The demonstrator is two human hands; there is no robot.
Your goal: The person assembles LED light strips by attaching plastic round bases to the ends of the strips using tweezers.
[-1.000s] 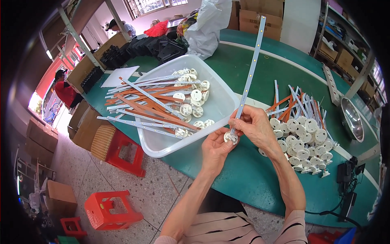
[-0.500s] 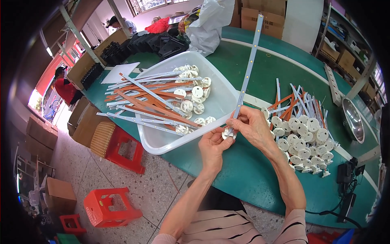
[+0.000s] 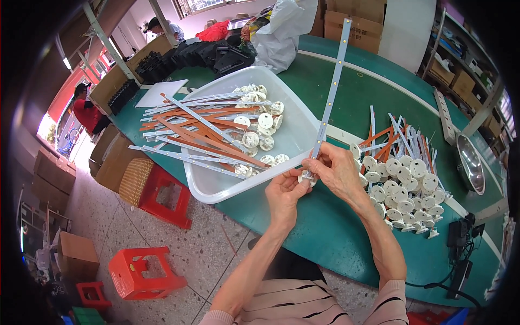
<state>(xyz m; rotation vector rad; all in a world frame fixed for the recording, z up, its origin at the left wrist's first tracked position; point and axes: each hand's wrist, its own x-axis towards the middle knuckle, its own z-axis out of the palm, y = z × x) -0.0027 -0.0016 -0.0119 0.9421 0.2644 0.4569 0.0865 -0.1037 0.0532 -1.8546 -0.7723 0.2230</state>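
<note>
Slightly leftward now: strip in right hand.

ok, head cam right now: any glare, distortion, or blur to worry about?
Head view: fisheye bows the table edges, corners go black; window looks nearly washed out; bright glare in the metal bowl; held strip reads fairly sharp, with no obvious motion blur; white base at its lower end is partly covered by fingers, fine detail too small to tell.
</note>
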